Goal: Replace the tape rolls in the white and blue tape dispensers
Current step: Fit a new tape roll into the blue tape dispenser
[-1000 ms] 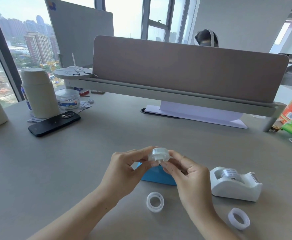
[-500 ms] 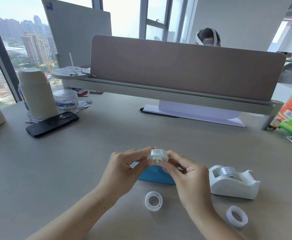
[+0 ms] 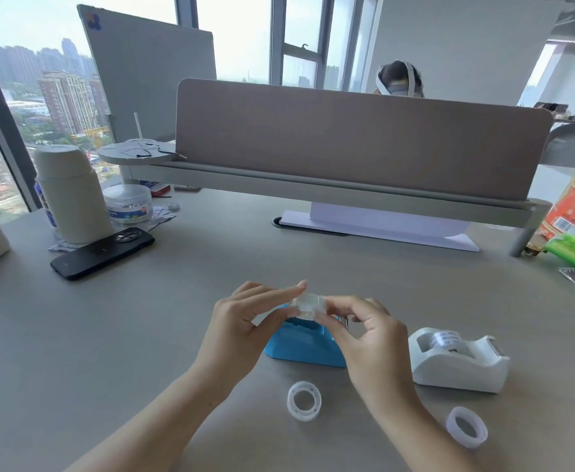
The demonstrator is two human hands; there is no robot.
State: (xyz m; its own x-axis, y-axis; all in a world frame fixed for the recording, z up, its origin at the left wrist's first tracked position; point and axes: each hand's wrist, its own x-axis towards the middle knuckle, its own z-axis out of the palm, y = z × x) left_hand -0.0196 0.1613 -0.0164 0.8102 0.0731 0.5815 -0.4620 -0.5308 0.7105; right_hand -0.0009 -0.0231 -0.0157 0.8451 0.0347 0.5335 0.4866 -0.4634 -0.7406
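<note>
A: Where is the roll at this moment?

B: The clear tape roll (image 3: pixel 308 303) is off the table (image 3: pixel 126 335), held between both hands just above the open top of the blue dispenser (image 3: pixel 299 347).

A: And the grip?

B: The left hand (image 3: pixel 245 321) pinches it from the left, forefinger along the top and thumb beneath. The right hand (image 3: pixel 371 338) pinches its right side with curled fingertips. Neither hand is spread.

A: So which way does it have to travel?

B: Down and slightly nearer, I judge. The cradle sits right under the grip, so it is a short drop, not a reach.

A: How is its axis lying?

B: The roll is blurred, so I cannot tell. The blue dispenser's long side runs left to right, so the hub would probably need to lie across that.

A: What else matters?

B: The white dispenser (image 3: pixel 460 364) stands to the right, closest to the right hand, with a roll seated in it. One loose roll (image 3: pixel 304 400) lies flat between the forearms, and a second loose roll (image 3: pixel 466 426) lies near the white dispenser.
</note>
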